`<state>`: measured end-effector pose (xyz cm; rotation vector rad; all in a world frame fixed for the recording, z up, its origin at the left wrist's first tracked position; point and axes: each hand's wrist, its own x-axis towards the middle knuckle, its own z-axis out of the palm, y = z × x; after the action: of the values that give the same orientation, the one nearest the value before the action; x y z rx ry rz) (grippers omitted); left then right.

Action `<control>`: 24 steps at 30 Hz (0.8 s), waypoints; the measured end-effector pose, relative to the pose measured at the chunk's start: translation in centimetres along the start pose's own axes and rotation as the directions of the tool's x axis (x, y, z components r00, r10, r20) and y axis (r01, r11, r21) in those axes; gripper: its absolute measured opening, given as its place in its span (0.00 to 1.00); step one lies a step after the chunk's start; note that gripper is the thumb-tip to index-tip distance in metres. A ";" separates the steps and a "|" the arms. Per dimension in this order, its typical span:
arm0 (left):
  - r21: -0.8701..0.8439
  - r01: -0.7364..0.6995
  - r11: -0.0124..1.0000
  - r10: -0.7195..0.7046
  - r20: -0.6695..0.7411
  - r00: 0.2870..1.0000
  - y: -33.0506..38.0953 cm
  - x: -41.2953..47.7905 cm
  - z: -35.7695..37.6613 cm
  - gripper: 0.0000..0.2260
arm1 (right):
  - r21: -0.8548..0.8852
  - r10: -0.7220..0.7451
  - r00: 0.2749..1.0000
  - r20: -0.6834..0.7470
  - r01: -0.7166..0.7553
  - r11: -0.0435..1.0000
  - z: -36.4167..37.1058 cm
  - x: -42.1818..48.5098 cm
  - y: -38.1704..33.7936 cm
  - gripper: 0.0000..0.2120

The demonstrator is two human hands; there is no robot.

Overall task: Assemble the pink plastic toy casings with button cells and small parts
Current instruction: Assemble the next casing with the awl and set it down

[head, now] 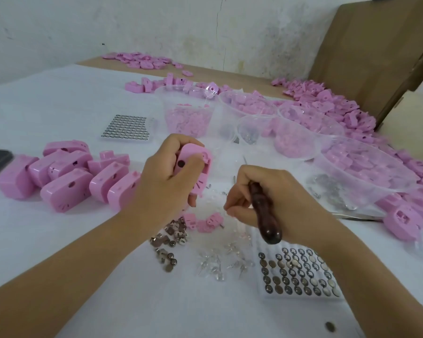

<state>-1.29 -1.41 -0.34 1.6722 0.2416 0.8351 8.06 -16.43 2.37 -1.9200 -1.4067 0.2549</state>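
Left hand (pixel 165 178): fingers curled round a pink casing (pixel 193 167), held above the table (pixel 59 240). Right hand (pixel 266 203): grips a dark wooden tool handle (pixel 264 213), fingertips pinched together. Button-cell tray (pixel 300 274): near right wrist.

Bare left hand (pixel 166 174), bare right hand (pixel 274 203), slender fingers (pixel 178 140), both forearms (pixel 83 262) uncovered to the frame edge
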 end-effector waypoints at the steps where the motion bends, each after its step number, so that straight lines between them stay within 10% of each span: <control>1: -0.015 -0.026 1.000 0.026 -0.032 0.999 0.1 0.0 -0.1 0.03 | 0.016 -0.009 1.000 0.014 0.008 1.000 0.6 0.0 -0.2 0.22; 24: -0.201 -0.239 0.950 0.192 -0.226 0.955 1.2 -0.1 -0.5 0.04 | -0.084 -0.268 0.963 0.001 0.267 0.960 4.6 0.2 -0.8 0.25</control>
<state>-2.03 -1.40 0.75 1.4149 0.0980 1.1585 5.01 -14.11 -0.37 -1.7671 -1.6723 0.0569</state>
